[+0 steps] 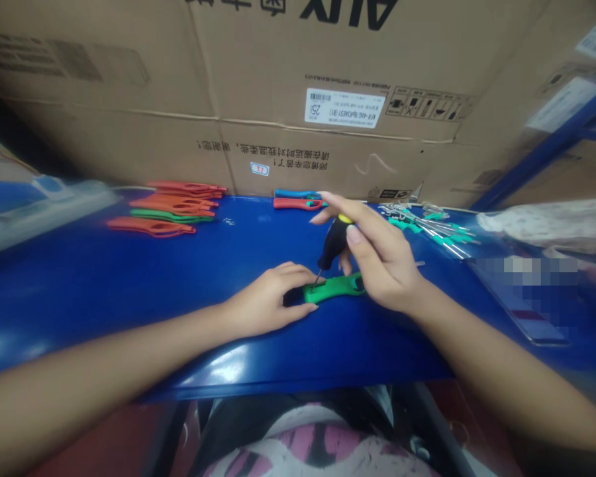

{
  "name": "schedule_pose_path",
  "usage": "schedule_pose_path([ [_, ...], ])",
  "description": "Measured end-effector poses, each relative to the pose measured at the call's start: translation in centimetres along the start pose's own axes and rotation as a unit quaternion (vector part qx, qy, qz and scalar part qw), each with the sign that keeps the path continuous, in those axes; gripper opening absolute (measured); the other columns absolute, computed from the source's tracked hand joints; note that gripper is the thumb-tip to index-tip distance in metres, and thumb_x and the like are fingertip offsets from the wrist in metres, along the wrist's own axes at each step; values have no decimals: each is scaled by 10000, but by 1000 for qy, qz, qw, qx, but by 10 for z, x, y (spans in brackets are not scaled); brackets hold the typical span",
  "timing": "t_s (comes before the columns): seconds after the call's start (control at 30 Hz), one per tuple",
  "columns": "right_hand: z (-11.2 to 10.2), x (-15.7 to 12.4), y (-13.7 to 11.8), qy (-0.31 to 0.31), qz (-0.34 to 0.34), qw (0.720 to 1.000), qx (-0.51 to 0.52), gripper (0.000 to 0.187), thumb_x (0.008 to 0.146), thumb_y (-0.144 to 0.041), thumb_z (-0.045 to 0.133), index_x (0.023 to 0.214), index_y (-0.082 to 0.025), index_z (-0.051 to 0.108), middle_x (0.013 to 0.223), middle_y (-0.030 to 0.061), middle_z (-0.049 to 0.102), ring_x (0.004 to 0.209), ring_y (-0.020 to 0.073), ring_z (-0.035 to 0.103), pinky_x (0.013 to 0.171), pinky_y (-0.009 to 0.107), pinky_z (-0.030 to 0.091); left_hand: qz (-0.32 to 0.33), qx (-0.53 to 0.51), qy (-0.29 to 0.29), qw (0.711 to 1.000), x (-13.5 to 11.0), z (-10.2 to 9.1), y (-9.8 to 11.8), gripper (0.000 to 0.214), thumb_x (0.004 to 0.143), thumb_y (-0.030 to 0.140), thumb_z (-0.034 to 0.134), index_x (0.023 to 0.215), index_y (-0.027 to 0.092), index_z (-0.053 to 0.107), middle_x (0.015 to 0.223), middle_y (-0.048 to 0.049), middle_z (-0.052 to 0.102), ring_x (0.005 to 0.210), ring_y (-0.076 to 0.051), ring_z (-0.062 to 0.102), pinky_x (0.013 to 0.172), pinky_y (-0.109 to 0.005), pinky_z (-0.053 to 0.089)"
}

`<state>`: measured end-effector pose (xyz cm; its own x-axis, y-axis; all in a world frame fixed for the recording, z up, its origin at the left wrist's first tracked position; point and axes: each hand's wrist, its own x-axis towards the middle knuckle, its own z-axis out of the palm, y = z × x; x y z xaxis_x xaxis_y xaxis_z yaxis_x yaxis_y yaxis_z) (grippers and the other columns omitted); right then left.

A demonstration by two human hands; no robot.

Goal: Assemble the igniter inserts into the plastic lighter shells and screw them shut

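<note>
A green plastic handle (pixel 336 287) lies flat on the blue table (pixel 129 278) near the middle. My left hand (pixel 271 301) presses on its left end, fingers curled over it. My right hand (pixel 377 255) grips a short black-handled screwdriver (pixel 334 244) with a yellow cap, held nearly upright. Its metal tip touches the left part of the green handle.
A pile of orange, red and green handles (pixel 171 207) lies at the back left. A blue and a red handle (pixel 298 199) sit at the back centre. Several metal blades with green parts (pixel 434 225) lie at the right. Large cardboard boxes (pixel 298 99) wall the back.
</note>
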<state>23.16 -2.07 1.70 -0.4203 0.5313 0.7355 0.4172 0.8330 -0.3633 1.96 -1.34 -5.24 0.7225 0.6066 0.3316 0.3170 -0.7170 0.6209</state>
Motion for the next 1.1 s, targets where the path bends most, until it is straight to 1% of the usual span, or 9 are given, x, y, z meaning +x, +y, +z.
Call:
schedule_pose_path([
  [0.2,-1,1,-5,62,-70,994,-50,234,903,-347,688,1094,-216,723,870,53,693,726,166,626,659,300,561,2,8,4,1000,0,-1,0,340,897,279,688,1229,211,656,1200,-80,687,1137,-241,628,1028,-405,497],
  [0.37,-3,2,-9,-28,-19,999,11,362,1022,-230,445,1351,-211,593,1122,85,703,873,165,658,724,302,571,4,10,1,1000,0,-1,0,343,900,265,681,1239,212,656,1184,-75,694,1140,-239,622,1026,-402,498],
  [0.53,-2,1,-7,40,-54,997,-31,246,888,-341,715,1087,-196,720,900,53,718,734,157,624,671,283,545,10,12,9,1000,-1,1,-1,335,895,265,692,1221,196,660,1178,-72,700,1128,-232,630,1025,-400,495],
  [0.63,-4,2,-8,14,30,999,35,296,1022,-321,491,1228,-186,654,1098,92,702,687,122,620,624,265,534,1,7,0,1000,-1,0,-1,375,901,269,685,1264,186,644,1194,-77,694,1141,-223,620,1032,-385,491],
  [0.73,-6,5,-6,-44,92,986,129,327,1055,-285,402,1284,-204,621,1049,59,700,569,76,568,535,226,495,-1,3,-3,1000,-1,0,-1,387,901,264,685,1278,186,641,1190,-77,696,1144,-220,614,1033,-380,489],
  [0.87,-6,7,1,42,6,998,45,177,892,-325,716,1010,-195,741,828,19,689,598,101,554,588,248,501,7,2,7,1000,0,0,-1,382,903,273,690,1273,190,644,1183,-72,697,1138,-213,613,1026,-373,493],
  [0.93,-5,6,2,70,-10,997,16,190,921,-322,678,1050,-199,745,876,34,703,623,108,564,616,261,512,8,0,7,1000,0,0,-1,379,905,276,690,1269,178,644,1188,-74,697,1142,-210,612,1029,-370,492],
  [1.03,-3,6,1,-3,53,993,101,325,1040,-298,449,1295,-232,639,1072,54,711,590,83,574,545,240,505,7,2,3,1000,0,0,-1,382,903,270,691,1269,171,643,1190,-75,700,1144,-212,611,1033,-372,490],
  [1.1,-1,6,0,-28,85,984,154,307,1030,-309,480,1277,-225,640,1041,50,707,576,78,577,487,220,480,7,6,2,1000,0,0,-1,379,903,267,691,1266,171,645,1180,-75,703,1137,-213,613,1029,-374,493],
])
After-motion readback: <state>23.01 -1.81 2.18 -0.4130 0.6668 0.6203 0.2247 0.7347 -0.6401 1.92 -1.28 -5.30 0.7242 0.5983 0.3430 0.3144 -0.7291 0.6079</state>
